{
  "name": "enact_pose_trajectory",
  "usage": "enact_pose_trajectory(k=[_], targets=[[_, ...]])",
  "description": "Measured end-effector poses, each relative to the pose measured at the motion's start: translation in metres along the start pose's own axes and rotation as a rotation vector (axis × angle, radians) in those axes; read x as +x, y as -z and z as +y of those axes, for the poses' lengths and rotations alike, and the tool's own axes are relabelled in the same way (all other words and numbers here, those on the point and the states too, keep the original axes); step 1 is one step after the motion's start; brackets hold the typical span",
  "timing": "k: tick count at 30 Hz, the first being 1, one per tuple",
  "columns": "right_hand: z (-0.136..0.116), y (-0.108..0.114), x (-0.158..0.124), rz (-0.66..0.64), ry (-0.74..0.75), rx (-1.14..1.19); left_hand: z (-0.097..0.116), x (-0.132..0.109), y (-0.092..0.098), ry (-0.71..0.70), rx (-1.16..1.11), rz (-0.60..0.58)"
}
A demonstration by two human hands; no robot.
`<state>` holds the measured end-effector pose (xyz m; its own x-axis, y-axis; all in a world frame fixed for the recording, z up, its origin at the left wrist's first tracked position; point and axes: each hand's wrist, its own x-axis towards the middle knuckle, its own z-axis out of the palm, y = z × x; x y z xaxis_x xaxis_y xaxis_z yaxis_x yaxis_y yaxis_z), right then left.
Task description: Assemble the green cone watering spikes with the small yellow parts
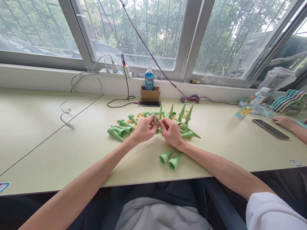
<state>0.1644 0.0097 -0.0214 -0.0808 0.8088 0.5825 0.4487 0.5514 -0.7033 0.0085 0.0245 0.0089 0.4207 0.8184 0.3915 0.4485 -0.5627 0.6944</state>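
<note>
Above the middle of the table, my left hand (145, 129) is closed around a green plastic watering spike (155, 120), its point up. My right hand (171, 131) meets it from the right, fingers pinched together against the spike's side; whatever sits between those fingertips is too small to make out. Around both hands lie several more green spikes (115, 133), some on their sides and some standing upright (189, 114), with small yellow pieces (132, 118) scattered among them. Nearer to me, below my right wrist, two green spikes (173, 164) lie with their threaded open ends facing me.
A blue bottle (149, 80) stands by a cardboard box (150, 94) behind the pile. Cables (192, 98) run along the sill. At right are a drink bottle (251, 103), a phone (271, 128), green and pink hangers (290, 102) and another person's hand (285, 121).
</note>
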Motion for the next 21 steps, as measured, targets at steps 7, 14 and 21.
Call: enact_pose_trajectory(k=[7, 14, 21], targets=[[0.0018, -0.0007, 0.0001, 0.001, -0.001, -0.012, -0.001, 0.0002, -0.0001, 0.002, -0.006, 0.007], [0.0026, -0.0008, 0.0002, -0.004, -0.001, -0.004, -0.0005, 0.0, 0.0001, 0.011, 0.003, 0.003], [0.0041, -0.0015, 0.0004, -0.003, 0.006, -0.009, -0.0023, 0.0004, -0.0011, 0.003, 0.0, 0.015]])
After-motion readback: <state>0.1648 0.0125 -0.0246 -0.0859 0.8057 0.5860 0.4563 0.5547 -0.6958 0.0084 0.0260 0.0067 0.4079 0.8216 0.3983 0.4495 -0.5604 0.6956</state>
